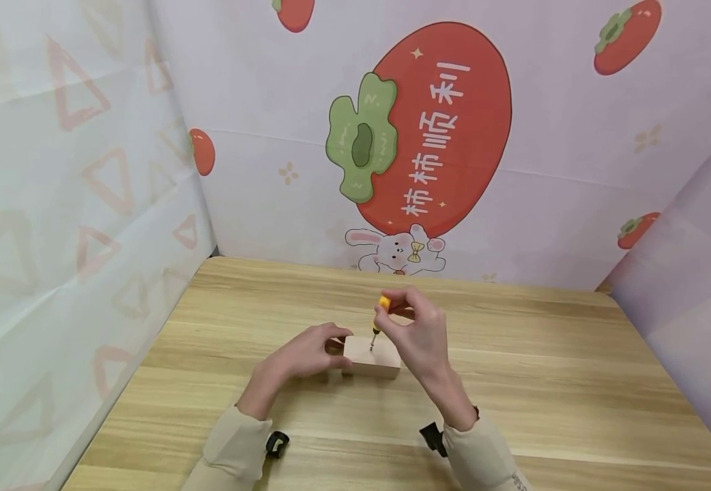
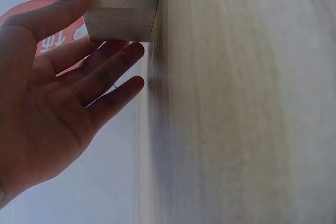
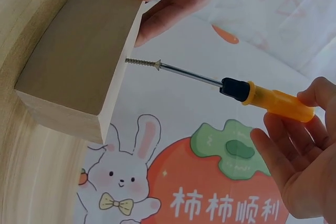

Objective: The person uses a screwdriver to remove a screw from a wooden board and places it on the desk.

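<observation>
A pale wooden block (image 1: 370, 369) lies on the table. My left hand (image 1: 311, 352) holds its left end, thumb on the near side and fingers on the far side. In the right wrist view a screw (image 3: 142, 62) stands in the block's top face, much of its thread showing. The tip of a screwdriver (image 3: 278, 103) with a yellow handle and black collar meets the screw's head. My right hand (image 1: 419, 334) pinches the handle from above, with the shaft pointing down at the block. In the left wrist view the left fingertips (image 2: 135, 51) reach beside the block.
The wood-grain table (image 1: 546, 382) spreads around the block. Behind it stands a pale backdrop (image 1: 257, 211) printed with a large persimmon and a rabbit. Another printed sheet (image 1: 36, 239) hangs along the left side. Black straps sit at both wrists.
</observation>
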Available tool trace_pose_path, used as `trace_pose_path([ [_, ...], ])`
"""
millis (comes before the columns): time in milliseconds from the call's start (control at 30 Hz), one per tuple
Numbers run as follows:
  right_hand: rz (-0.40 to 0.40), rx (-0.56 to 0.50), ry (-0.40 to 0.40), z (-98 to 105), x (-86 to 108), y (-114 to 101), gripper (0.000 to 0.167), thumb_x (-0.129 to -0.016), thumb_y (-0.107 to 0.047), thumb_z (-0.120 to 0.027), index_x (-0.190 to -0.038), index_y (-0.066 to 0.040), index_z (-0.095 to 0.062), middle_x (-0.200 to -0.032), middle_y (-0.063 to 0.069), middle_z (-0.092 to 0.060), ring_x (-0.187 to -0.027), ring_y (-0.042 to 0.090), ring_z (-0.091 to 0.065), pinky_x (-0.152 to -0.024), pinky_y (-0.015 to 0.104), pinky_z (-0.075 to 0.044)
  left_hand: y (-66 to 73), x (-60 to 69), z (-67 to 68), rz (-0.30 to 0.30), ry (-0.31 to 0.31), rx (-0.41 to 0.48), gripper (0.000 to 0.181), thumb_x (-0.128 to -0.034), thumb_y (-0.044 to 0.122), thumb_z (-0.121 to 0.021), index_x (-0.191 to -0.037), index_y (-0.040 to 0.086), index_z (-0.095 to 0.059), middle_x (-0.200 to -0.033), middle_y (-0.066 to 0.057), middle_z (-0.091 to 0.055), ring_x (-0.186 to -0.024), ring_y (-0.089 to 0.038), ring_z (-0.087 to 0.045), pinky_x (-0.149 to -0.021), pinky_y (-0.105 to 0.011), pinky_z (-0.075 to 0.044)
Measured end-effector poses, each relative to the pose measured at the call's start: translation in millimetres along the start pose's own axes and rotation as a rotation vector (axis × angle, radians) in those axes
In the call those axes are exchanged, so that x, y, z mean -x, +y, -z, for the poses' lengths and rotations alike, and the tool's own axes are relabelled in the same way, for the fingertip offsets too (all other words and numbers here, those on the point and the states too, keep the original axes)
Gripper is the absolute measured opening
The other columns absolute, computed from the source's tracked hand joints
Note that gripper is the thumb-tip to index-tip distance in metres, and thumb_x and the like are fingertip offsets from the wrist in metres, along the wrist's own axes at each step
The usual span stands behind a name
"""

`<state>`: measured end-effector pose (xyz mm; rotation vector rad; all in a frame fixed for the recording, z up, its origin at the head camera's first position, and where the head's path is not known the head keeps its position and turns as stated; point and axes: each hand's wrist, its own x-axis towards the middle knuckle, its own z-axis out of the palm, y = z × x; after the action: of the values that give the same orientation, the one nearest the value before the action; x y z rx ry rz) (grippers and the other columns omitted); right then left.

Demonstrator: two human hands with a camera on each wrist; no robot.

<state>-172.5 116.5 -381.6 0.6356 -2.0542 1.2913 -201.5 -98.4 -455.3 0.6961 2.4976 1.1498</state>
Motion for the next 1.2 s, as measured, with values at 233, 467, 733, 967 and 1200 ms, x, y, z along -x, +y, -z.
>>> trace_pose_path([
  [233, -0.003, 0.043, 0.021, -1.8, -0.3, -4.0, 0.018, -0.077, 0.004, -0.075, -0.094, -0.002, -0.071, -0.08, 0.006, -0.073, -0.071, 0.016, -0.07, -0.068, 0.032, -0.063, 1.0, 0.8, 0.8, 0.006, -0.001, 0.016, 0.059, -0.0845, 0.033, -0.079, -0.134, 0.008, -0.06, -0.122, -0.005, -0.065, -0.112, -0.018, -0.067, -0.1, -0.035, -0.054],
  [467, -0.037, 0.014, -0.006, 0.3, 0.4, -8.1, 0.02, -0.078, 0.005, -0.074, -0.095, -0.004, -0.071, -0.083, 0.005, -0.073, -0.071, 0.016, -0.07, -0.067, 0.035, -0.063, 0.6, 1.4, 1.0, 0.0, 0.0, 0.018, 0.058, -0.0842, 0.034, -0.079, -0.133, 0.008, -0.06, -0.122, -0.005, -0.065, -0.111, -0.018, -0.068, -0.1, -0.035, -0.054],
  [733, -0.056, -0.087, -0.101, 2.5, 1.8, -9.2, 0.023, -0.081, 0.011, -0.066, -0.098, -0.004, -0.072, -0.091, 0.009, -0.075, -0.078, 0.021, -0.073, -0.074, 0.028, -0.062, 0.2, 2.0, 1.5, 0.002, -0.007, 0.033, 0.058, -0.085, 0.032, -0.079, -0.134, 0.008, -0.059, -0.125, -0.007, -0.064, -0.113, -0.02, -0.067, -0.1, -0.036, -0.054],
  [967, -0.055, -0.081, -0.145, 2.7, 2.1, -5.0, 0.023, -0.085, 0.011, -0.063, -0.101, -0.004, -0.072, -0.094, 0.009, -0.075, -0.083, 0.019, -0.074, -0.077, 0.027, -0.062, -2.2, 1.5, 1.1, 0.009, -0.008, 0.032, 0.06, -0.0853, 0.034, -0.078, -0.136, 0.008, -0.058, -0.128, -0.007, -0.063, -0.114, -0.02, -0.067, -0.101, -0.037, -0.054],
  [1200, -0.027, -0.002, -0.099, 2.7, 2.7, 2.0, 0.021, -0.088, -0.002, -0.072, -0.108, -0.008, -0.075, -0.098, 0.008, -0.068, -0.088, 0.021, -0.072, -0.073, 0.03, -0.063, -2.3, 0.3, -0.2, 0.013, -0.012, 0.008, 0.06, -0.086, 0.034, -0.077, -0.137, 0.008, -0.058, -0.13, -0.008, -0.063, -0.115, -0.021, -0.066, -0.101, -0.037, -0.054],
])
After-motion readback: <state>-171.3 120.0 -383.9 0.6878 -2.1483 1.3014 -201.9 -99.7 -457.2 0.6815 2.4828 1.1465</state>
